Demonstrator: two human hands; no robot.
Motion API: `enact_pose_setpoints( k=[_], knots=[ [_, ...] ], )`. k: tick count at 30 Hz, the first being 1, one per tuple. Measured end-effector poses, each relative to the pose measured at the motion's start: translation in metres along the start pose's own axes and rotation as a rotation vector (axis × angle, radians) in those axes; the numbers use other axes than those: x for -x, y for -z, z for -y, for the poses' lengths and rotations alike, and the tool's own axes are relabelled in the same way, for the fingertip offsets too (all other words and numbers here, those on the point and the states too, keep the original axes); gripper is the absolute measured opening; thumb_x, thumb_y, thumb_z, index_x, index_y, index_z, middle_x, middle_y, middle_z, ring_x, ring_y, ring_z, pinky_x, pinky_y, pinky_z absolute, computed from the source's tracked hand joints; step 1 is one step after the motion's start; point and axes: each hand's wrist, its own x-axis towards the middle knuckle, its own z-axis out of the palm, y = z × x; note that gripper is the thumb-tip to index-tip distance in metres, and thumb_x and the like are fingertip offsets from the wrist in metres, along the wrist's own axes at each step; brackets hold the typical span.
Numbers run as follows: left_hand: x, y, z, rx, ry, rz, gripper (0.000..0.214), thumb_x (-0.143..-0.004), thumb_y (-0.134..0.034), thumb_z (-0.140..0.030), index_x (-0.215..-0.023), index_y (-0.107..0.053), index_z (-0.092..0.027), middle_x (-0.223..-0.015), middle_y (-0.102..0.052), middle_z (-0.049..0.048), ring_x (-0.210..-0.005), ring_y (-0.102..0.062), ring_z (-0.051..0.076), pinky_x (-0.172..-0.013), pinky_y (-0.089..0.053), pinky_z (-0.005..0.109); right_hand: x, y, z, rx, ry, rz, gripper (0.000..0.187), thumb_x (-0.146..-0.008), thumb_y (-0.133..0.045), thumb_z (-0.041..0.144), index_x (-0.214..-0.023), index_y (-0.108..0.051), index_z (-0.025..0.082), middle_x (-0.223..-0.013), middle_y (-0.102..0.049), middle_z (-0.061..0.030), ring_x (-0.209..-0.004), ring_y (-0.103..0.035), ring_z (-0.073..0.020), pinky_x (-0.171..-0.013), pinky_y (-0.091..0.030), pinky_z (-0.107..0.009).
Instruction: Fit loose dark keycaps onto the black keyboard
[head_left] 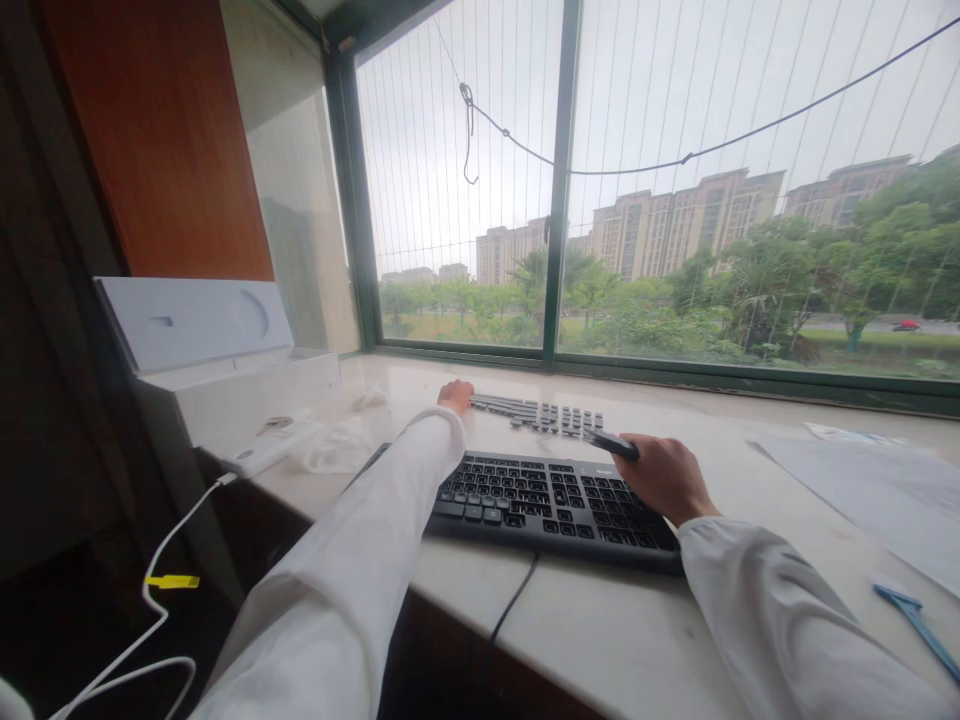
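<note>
A black keyboard (pixel 540 500) lies on the pale stone windowsill (pixel 600 630). Behind it sits a row of loose black keycaps (pixel 540 413). My left hand (pixel 454 395) reaches past the keyboard to the left end of that row and touches it; I cannot tell whether it grips a keycap. My right hand (pixel 664 477) hovers over the keyboard's right end, closed around a long black keycap or bar (pixel 611 444) that sticks out to the left. Both arms wear white sleeves.
A white box (pixel 217 370) with its lid up stands at the left. A white power strip (pixel 270 450) trails a white cable (pixel 161 560) downward. Papers (pixel 862 470) lie at the right, a blue tool (pixel 919 620) near the right edge. The window (pixel 562 180) is behind.
</note>
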Motion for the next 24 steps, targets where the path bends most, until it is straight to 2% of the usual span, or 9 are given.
enact_pose_setpoints(
  k=[8,14,20,24],
  knots=[
    [0.009,0.012,-0.005,0.017,0.008,-0.008,0.035,-0.081,-0.057,-0.018,-0.115,-0.066,-0.023,-0.097,-0.072,0.0104,-0.101,-0.063,0.021,-0.089,-0.044,0.029,0.0,-0.001,-0.001,0.005,-0.006,-0.01,0.025,-0.083,-0.046,0.031,-0.078,-0.07,0.025,-0.073,-0.07,-0.006,-0.067,-0.063,-0.0214,-0.057,-0.031,-0.027],
    [0.021,0.032,0.001,0.043,0.035,-0.02,0.034,-0.083,-0.054,-0.015,-0.113,-0.066,-0.024,-0.098,-0.072,0.0082,-0.101,-0.062,0.02,-0.09,-0.043,0.029,-0.001,-0.002,-0.002,0.002,0.001,-0.021,0.028,-0.084,-0.045,0.034,-0.075,-0.069,0.025,-0.072,-0.07,-0.0065,-0.066,-0.063,-0.0222,-0.057,-0.03,-0.028],
    [0.055,0.064,-0.004,0.121,0.071,-0.043,0.028,-0.083,-0.058,-0.019,-0.109,-0.068,-0.024,-0.098,-0.073,0.0046,-0.092,-0.066,0.017,-0.088,-0.045,0.026,-0.002,-0.004,-0.003,0.009,0.003,-0.038,0.029,-0.085,-0.045,0.036,-0.079,-0.071,0.024,-0.075,-0.071,-0.0079,-0.068,-0.064,-0.0227,-0.057,-0.03,-0.029],
    [0.096,0.089,-0.014,0.221,0.057,-0.083,0.025,-0.083,-0.062,-0.024,-0.106,-0.069,-0.029,-0.1,-0.072,0.0017,-0.081,-0.067,0.014,-0.087,-0.046,0.026,-0.003,-0.004,-0.004,0.004,-0.001,-0.021,0.027,-0.084,-0.047,0.037,-0.08,-0.07,0.024,-0.076,-0.071,-0.0076,-0.066,-0.062,-0.0218,-0.056,-0.03,-0.029]
  ],
)
